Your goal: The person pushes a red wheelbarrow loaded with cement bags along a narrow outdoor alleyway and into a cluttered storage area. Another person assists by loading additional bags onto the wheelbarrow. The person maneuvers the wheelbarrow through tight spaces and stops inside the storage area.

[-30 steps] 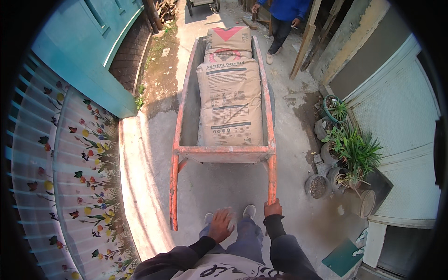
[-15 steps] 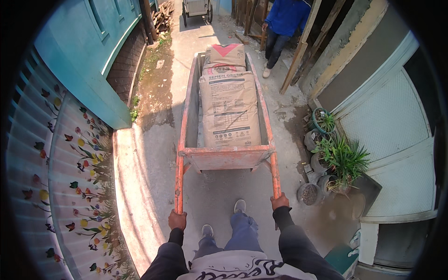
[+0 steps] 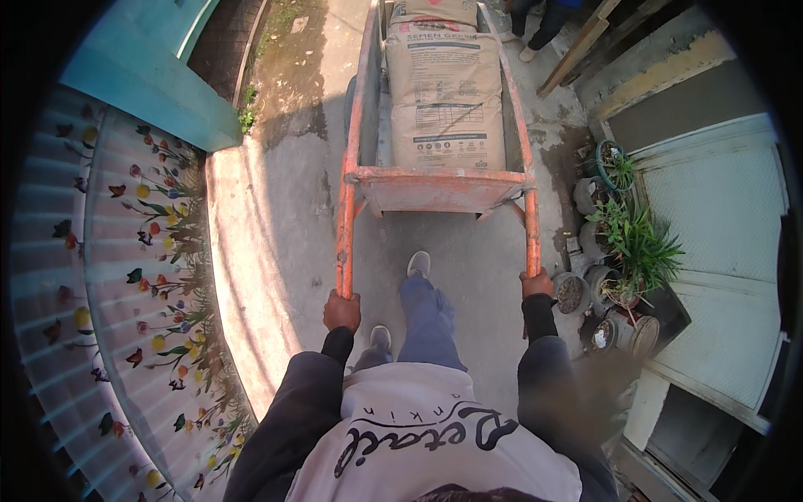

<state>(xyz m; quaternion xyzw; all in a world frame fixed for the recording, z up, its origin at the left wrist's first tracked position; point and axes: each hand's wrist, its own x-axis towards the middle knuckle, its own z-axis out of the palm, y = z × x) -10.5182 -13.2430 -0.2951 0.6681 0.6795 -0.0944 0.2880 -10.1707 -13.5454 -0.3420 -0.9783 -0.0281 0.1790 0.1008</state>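
An orange-painted handcart (image 3: pixel 443 191) with a worn box body stands ahead of me. My left hand (image 3: pixel 342 311) is wrapped round the end of its left handle (image 3: pixel 345 251). Round the right handle (image 3: pixel 533 238) my right hand (image 3: pixel 537 284) is closed in the same way. Inside the box lies a large brown paper cement sack (image 3: pixel 447 105), printed side up. Behind it a second sack (image 3: pixel 435 10) with a red mark is partly cut off by the top edge. The cart's wheels are mostly hidden under the box.
Several potted plants (image 3: pixel 640 251) line the right side, before a white door panel (image 3: pixel 719 335). A flower-patterned fence (image 3: pixel 159 293) and a turquoise wall (image 3: pixel 150 84) border the left. At the upper right a person's dark-trousered legs (image 3: pixel 544 25) show near a leaning wooden plank (image 3: pixel 577 50).
The view has tilted down, so cart and hands sit higher in the picture. The person at the upper right is now mostly out of view. Both hands keep their hold on the handles.
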